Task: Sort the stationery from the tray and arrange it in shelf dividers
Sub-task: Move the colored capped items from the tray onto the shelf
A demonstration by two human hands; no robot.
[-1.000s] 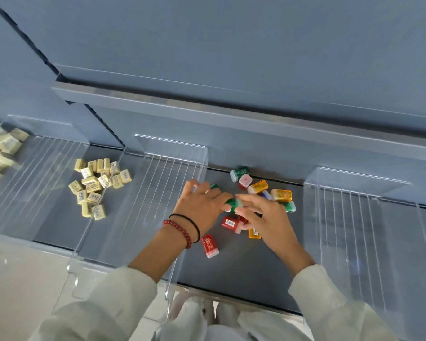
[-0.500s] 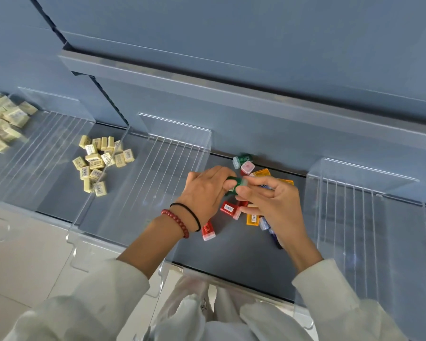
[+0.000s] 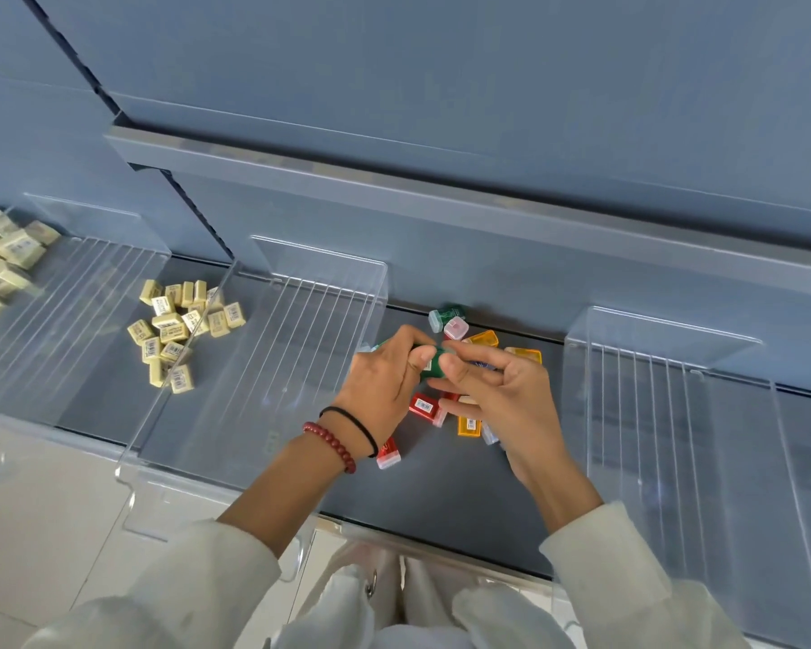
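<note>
Both hands meet over the dark shelf floor (image 3: 441, 508), in the compartment between two clear plastic dividers. We see the left hand (image 3: 385, 386) with its fingers curled round a small green case (image 3: 429, 365), while the right hand (image 3: 492, 391) pinches the near end of that same case between thumb and forefinger, its other fingers loosely spread. The case is lifted just above the shelf. On the left wrist sit a black band (image 3: 352, 421) and a red bead bracelet (image 3: 331, 447), and white sleeves cover both forearms. Around and partly under the hands lies a loose scatter of coloured cases (image 3: 469, 424): a green one and a pale pink one nearest the back wall, two orange ones just beside them, a red one and an orange one under the right hand, and another red one (image 3: 388, 452) a little apart by the left wrist. We cannot tell how many more the hands hide. To the left stands the middle divider (image 3: 300, 330), and to the right, the right divider (image 3: 675, 391), both ribbed and see-through. Beyond the middle divider, the next compartment holds a heap of small beige erasers (image 3: 179, 330). Past a further left divider (image 3: 66, 292), at the picture's edge, lies a second heap of larger beige erasers (image 3: 1, 260).
</note>
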